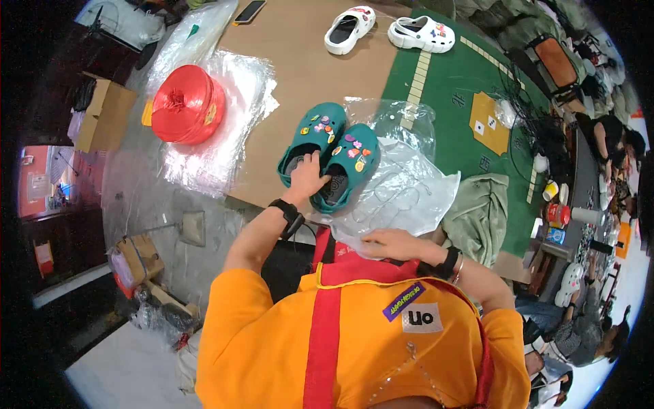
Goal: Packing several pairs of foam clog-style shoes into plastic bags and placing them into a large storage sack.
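A pair of teal clogs (344, 146) with colourful charms stands side by side on the table, toes pointing away from me. My left hand (308, 174) grips them at the heel openings, its thumb in the right clog and its fingers by the left one. Under and beside the clogs spreads a clear plastic bag (405, 187), crumpled and shiny. At the table's near edge my right hand (392, 243) holds the bag's near edge; its fingertips are partly hidden.
Two white clogs (421, 34) stand at the far side. On the left, a red roll of plastic twine (187, 104) sits on a stack of clear bags (225, 163). A phone (250, 11) lies at the far edge. Greenish cloth (477, 215) is bunched at right; other people are beyond.
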Demonstrator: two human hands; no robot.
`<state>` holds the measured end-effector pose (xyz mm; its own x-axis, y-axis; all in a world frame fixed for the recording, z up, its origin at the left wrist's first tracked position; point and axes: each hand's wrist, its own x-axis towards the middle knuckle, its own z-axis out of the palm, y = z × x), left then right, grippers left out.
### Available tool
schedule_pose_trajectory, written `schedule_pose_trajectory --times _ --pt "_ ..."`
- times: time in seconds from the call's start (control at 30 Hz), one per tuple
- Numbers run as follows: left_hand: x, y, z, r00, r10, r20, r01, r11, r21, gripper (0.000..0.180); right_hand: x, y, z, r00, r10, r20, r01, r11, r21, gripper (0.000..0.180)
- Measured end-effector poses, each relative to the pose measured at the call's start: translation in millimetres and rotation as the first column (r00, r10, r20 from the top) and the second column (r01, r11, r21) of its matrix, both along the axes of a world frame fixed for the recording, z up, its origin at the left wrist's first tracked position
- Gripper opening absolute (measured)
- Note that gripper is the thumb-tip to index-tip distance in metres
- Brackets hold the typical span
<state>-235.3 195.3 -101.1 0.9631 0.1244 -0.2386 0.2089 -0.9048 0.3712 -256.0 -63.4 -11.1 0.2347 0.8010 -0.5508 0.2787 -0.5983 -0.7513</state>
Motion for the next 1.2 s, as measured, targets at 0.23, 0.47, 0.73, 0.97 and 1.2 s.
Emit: schedule_pose_trajectory --times 0.23,0.47,0.73,0.97,1.2 --pt "14.0 4.3 -18.0 0.975 0.061 0.214 -0.067 0.997 0.023 0.036 1.5 -1.2 -5.6 0.992 -0.088 -0.095 0.084 0.996 -0.043 0.032" --pt "32.9 45.5 -1.5 0.942 0.269 0.2 -0.275 0.961 0.005 0.038 42.5 -54.9 22.8 0.948 -0.272 0.168 0.254 0.96 0.118 0.017" --pt "6.7 52.6 -20.1 0.913 0.346 0.218 -0.363 0.931 0.044 0.039 92.9 -91.1 126.7 0.369 -0.392 0.843 0.405 0.884 0.233 0.009" --pt "8.6 44.5 -20.1 0.937 0.303 0.172 -0.322 0.942 0.094 0.043 107.3 -82.0 156.0 0.094 -0.662 0.744 0.433 0.7 0.568 0.009" --pt "10.0 43.2 -19.5 0.922 0.329 0.205 -0.351 0.933 0.081 0.046 119.1 -87.6 173.4 -0.107 -0.69 0.716 0.316 0.66 0.682 0.009"
